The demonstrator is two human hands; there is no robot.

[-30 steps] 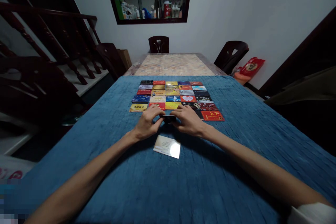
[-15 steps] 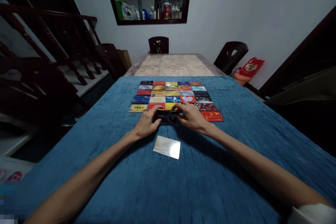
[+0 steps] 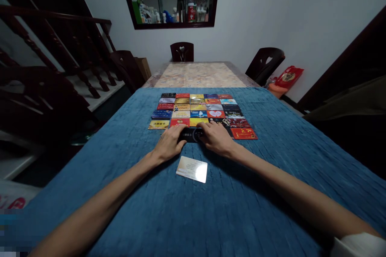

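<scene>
A black card [image 3: 189, 135] with pale lettering and a round mark lies at the near side of the rows of cards. Its left end is gripped by my left hand [image 3: 169, 141], thumb on the near edge and fingers at the far edge. My right hand [image 3: 217, 138] has its fingers closed on the right end, which it partly covers. Just beyond are a red card [image 3: 180, 122] and a yellow card [image 3: 198, 121]. Another red card [image 3: 245, 133] lies right of my right hand. Closer to me, a shiny pale card [image 3: 191, 168] lies alone, slightly askew.
A blue cloth [image 3: 126, 217] covers the near part of the table; its far part has a patterned top [image 3: 196, 74]. Several colourful cards, including a gold card [image 3: 159, 124], form rows. Dark chairs [image 3: 181, 51] surround the table, and a red bag [image 3: 289, 78] sits at right.
Both hands have lowered slightly around the black card, and it now looks flatter against the cloth. My fingers cover more of its ends. The loose pale card has stayed put.
</scene>
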